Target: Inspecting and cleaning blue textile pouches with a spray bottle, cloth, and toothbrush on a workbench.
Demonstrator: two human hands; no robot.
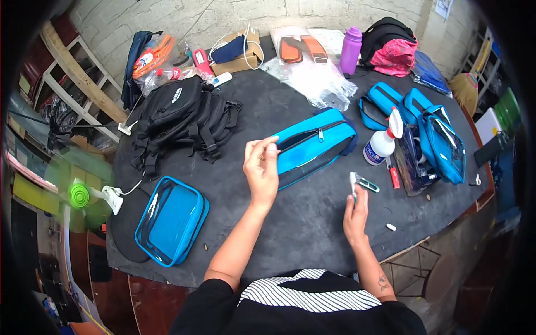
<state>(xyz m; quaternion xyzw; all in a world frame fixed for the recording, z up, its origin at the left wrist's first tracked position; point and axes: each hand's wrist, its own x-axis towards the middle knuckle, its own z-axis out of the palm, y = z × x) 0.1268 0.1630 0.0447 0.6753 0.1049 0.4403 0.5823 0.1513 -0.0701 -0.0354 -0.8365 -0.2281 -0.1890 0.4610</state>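
Note:
A blue pouch (308,153) with a dark mesh or clear side lies at the middle of the table, its top zipper partly open and the white puller towards the far right end. My left hand (262,170) is at its left end, thumb and fingers pinched together; whatever is between them is too small to make out. To the right of the pouch, my right hand (356,216) is closed around a slender white-headed tool (353,181) resembling a toothbrush. Just beyond those fingers lies a small green-and-clear object (367,185).
A blue clear-fronted pouch (174,223) lies at left, below a black backpack (181,114). A spray bottle (381,145), red marker-like stick (393,175) and more blue pouches (441,142) are at right. A purple bottle (351,51) stands at the back; a green fan (79,194) is far left.

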